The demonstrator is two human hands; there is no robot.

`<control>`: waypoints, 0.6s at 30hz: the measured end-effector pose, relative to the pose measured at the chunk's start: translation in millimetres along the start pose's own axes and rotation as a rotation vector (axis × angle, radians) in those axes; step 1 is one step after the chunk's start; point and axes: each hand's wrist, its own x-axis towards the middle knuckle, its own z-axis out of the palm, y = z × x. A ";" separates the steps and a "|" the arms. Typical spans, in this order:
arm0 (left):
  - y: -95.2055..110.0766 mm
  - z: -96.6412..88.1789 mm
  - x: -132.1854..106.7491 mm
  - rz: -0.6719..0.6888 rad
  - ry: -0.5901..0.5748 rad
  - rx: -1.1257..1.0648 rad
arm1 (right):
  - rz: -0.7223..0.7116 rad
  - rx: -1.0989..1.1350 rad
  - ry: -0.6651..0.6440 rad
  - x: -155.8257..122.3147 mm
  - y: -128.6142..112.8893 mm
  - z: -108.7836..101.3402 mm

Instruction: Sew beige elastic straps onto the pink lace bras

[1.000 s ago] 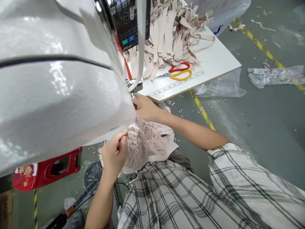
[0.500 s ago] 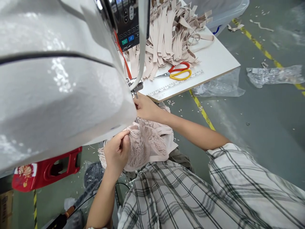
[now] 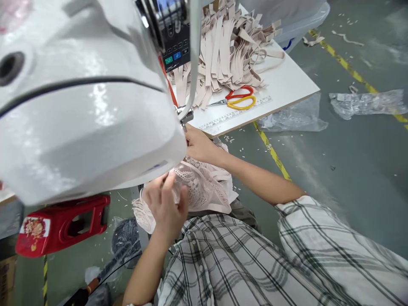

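Left fingers [image 3: 166, 193] now apart, over lace [image 3: 204, 187]

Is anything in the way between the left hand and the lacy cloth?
Nothing visible: the left hand is right at the lacy cloth, though blur hides the exact contact. The white machine head covers whatever lies beneath it.

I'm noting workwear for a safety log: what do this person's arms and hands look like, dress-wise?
The left hand and right hand wear no gloves; no watch shows on either wrist. The right sleeve is loose, whitish plaid with dark and grey-green lines, matching the shirt.
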 end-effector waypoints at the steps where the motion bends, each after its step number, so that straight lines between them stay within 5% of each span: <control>1: 6.8 1.7 0.5 0.022 -0.035 0.010 | 0.010 0.007 0.009 -1.2 0.2 0.7; 5: 23.4 6.3 0.7 0.018 -0.173 0.067 | 0.022 -0.019 0.009 -2.9 -0.5 2.3; 18: 18.5 7.6 4.5 0.025 -0.189 0.100 | 0.107 -0.077 -0.010 5.6 -23.2 -5.7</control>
